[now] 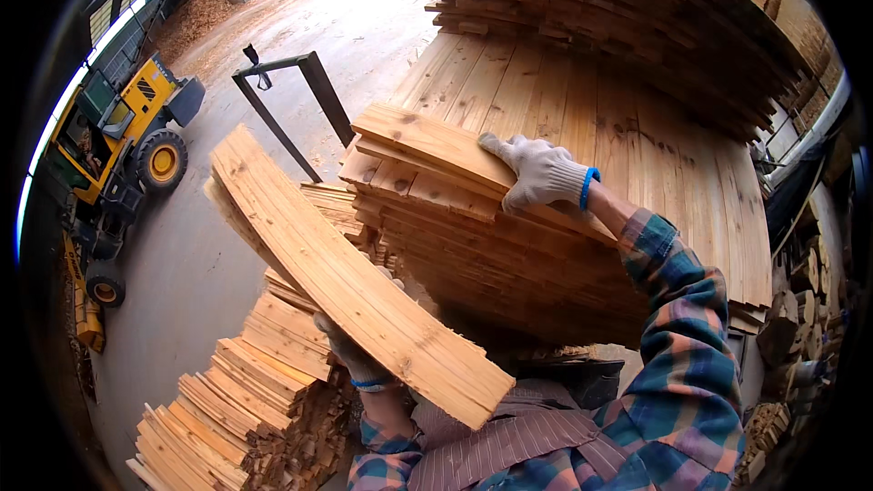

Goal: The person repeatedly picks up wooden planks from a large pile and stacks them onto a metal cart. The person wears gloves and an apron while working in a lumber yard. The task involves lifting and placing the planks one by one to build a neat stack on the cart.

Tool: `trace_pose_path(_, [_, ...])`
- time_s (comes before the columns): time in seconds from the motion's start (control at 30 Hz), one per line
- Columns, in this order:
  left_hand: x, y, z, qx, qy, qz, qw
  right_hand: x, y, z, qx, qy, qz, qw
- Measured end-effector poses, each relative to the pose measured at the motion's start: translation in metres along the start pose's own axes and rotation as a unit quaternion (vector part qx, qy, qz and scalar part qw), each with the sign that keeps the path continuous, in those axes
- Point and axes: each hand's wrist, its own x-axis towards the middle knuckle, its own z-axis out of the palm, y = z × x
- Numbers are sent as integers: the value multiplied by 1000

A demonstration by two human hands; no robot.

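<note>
My left hand (pixel 350 355), in a pale work glove, grips wooden planks (pixel 355 277) from below. They are held up at a slant in front of my body, at least two deep; most of the fingers are behind them. My right hand (pixel 546 173), in a pale glove with a blue cuff, is closed over the edge of a plank (pixel 436 141). That plank lies with another one on top of the large board stack (pixel 473 264), along its near edge. The right thumb is on the near side, the fingers on the upper face.
Behind rises a taller stack of boards (pixel 600 27). Loose planks are piled (pixel 227 400) at lower left. A dark metal frame (pixel 318 95) stands beyond the stack. A yellow wheel loader (pixel 136 127) is parked at far left, near a wood-chip heap (pixel 193 20). Cut logs (pixel 787 318) lie at right.
</note>
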Motion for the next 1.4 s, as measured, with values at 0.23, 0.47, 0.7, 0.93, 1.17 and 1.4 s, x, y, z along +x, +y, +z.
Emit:
trace_pose_path(0.23, [-17, 15, -51, 116, 183, 39, 976, 21, -20, 13, -29, -5, -25, 999])
trace_pose_path(0.47, [-3, 7, -16, 63, 38, 19, 997, 41, -27, 15, -12, -18, -37, 999])
trace_pose_path(0.7, [9, -10, 7, 7, 27, -3, 1000, 71, 68, -55, 55, 54, 2, 997])
trace_pose_path(0.93, [-4, -22, 2, 35, 59, -32, 997, 184, 173, -49, -34, 103, 132, 985])
trace_pose_path(1.17, [-7, -27, -5, 70, 12, -146, 987, 233, 216, -56, -20, 136, 99, 986])
trace_pose_path(1.4, [0, -41, -17, 78, 87, -101, 988, 218, 181, -51, -122, 163, 93, 975])
